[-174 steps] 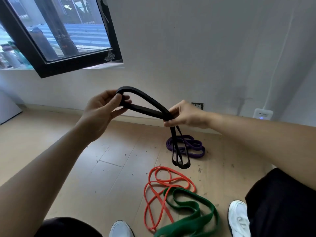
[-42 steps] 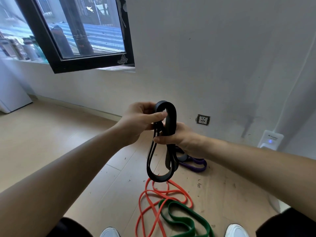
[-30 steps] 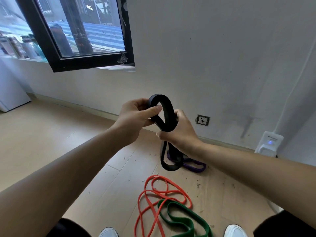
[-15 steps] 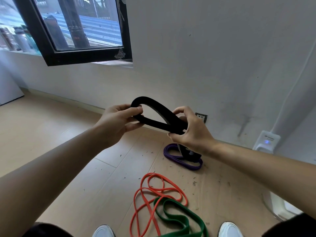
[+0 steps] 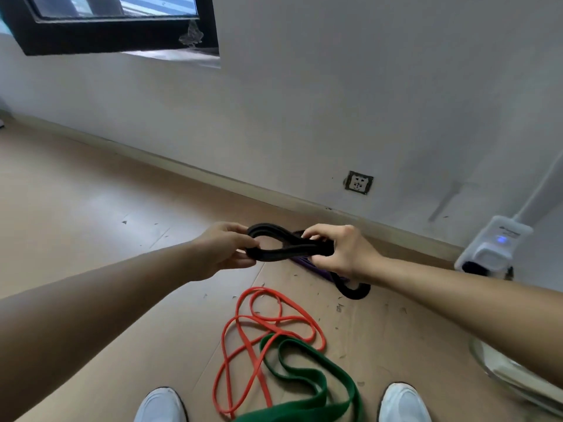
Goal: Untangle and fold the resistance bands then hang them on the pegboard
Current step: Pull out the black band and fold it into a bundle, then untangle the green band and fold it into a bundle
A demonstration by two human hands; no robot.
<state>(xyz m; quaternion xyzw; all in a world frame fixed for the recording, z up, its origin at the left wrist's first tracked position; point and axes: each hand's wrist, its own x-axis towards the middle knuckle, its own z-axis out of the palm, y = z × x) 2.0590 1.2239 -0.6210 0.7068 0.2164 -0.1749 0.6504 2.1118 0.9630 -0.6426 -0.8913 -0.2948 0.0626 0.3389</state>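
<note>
Spanning both hands' fingers [image 5: 240, 230]: black band [image 5: 283, 248]

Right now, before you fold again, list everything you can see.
black band: 1, black, held between both hands, tail hanging below the right wrist
purple band: 1, purple, on floor, mostly hidden behind right hand
orange band: 1, orange, looped on floor
green band: 1, green, on floor, overlapping the orange band
window: 1, black frame, upper left
wall socket: 1, low on wall
white device: 1, blue light, right
shoes: 2, white, bottom edge
left hand: 1
right hand: 1
</note>
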